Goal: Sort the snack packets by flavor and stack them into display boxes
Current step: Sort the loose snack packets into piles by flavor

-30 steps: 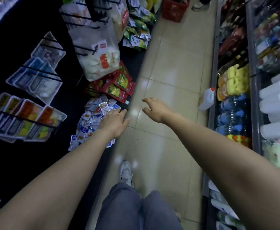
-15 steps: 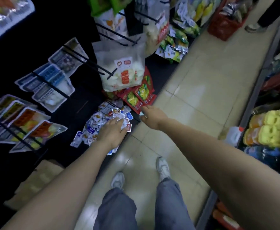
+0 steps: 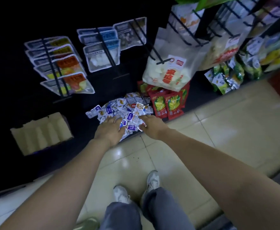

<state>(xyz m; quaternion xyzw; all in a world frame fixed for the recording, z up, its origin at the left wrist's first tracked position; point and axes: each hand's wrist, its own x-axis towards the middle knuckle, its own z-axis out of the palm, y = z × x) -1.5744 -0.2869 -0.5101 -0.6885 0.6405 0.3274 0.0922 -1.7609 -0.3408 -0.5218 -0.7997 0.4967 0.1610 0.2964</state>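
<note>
Cardboard box (image 3: 41,133) left of packet pile (image 3: 119,108)

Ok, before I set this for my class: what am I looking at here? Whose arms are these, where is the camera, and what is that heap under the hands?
There is no machine here: a person works with bare hands. Every picture comes from one wide-angle camera on their head, looking down, so you see their own arms, legs and shoes. At the foot of the racks lies a heap of small snack packets with blue or orange labels. The left hand rests on it, fingers spread. The right hand touches its right edge; whether it grips a packet is unclear. Red packets stand to the right, a cardboard box to the left.
</note>
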